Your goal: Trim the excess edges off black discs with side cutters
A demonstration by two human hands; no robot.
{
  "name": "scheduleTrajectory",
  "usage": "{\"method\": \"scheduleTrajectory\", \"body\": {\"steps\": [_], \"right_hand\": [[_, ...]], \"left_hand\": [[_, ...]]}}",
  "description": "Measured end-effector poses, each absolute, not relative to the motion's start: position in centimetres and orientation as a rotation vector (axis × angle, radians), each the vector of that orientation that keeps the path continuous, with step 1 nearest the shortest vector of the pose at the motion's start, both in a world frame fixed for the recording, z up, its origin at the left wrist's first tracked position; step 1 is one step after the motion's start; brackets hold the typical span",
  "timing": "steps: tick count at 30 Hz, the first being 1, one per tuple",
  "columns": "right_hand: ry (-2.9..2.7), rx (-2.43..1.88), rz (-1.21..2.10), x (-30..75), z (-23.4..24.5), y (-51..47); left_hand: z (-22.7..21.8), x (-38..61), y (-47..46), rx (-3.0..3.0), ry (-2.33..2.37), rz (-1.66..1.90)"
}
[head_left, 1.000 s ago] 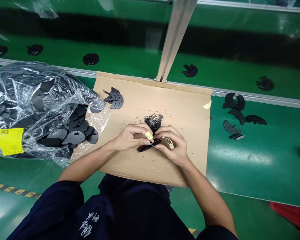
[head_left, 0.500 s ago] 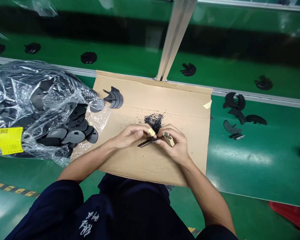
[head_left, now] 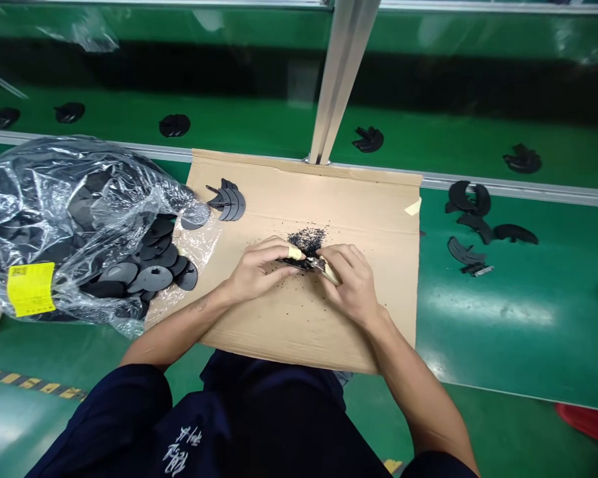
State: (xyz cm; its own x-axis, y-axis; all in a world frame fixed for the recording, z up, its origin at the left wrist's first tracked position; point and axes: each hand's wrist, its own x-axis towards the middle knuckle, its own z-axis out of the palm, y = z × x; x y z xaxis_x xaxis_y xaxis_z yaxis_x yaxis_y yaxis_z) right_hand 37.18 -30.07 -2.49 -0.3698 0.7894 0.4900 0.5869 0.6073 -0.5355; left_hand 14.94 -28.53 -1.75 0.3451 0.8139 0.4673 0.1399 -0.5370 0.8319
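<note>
Cardboard point(head_left: 279, 325) lies flat across the middle of my head-camera view, on a green workbench point(head_left: 483, 345), with both bare hands working above it. I see the left hand point(head_left: 256, 269) with thumb and fingers pinched on a thin black plastic part point(head_left: 298, 264), which sits between the two hands near the centre of the sheet. Pale yellow tape point(head_left: 294, 253) wraps one of that hand's fingers. On the other side, I have the right hand point(head_left: 351, 279) closed around small nippers point(head_left: 323, 266), their metal head at the part's right end; from this height I cannot tell whether the blades bite into it.

Just beyond the fingers I make out a heap of tiny black scraps point(head_left: 306, 237), with specks scattered around it. Near the cardboard's far left corner rests a fanned group of curved black pieces point(head_left: 230, 202). Left of that, a clear plastic bag point(head_left: 74, 172) bearing a yellow label point(head_left: 30, 289) bulges with dark parts, and black discs point(head_left: 152, 277) spill from its mouth. To my right, loose black crescent pieces point(head_left: 471, 199) lie on the bench, well apart from the hands.
</note>
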Motion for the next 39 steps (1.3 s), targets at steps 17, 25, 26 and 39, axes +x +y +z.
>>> {"method": "scheduleTrajectory", "body": {"steps": [17,25,26,39], "right_hand": [[-2.254,-1.13,-0.1,37.4,-1.9,-30.1],[-2.192,-1.206,-0.038,37.5,-2.3,-29.9],[-2.209,-1.224,-0.051,37.5,-2.2,-29.9],[-2.104,-1.254,0.309,38.6,-2.7,-29.7]], "left_hand": [[-2.0,15.0,-28.6,1.955,0.778,1.24],[-1.2,15.0,-28.7,1.951,0.819,1.18],[-1.1,15.0,-28.8,1.973,0.815,1.162],[-2.6,15.8,-28.7,2.0,1.09,1.122]]}}
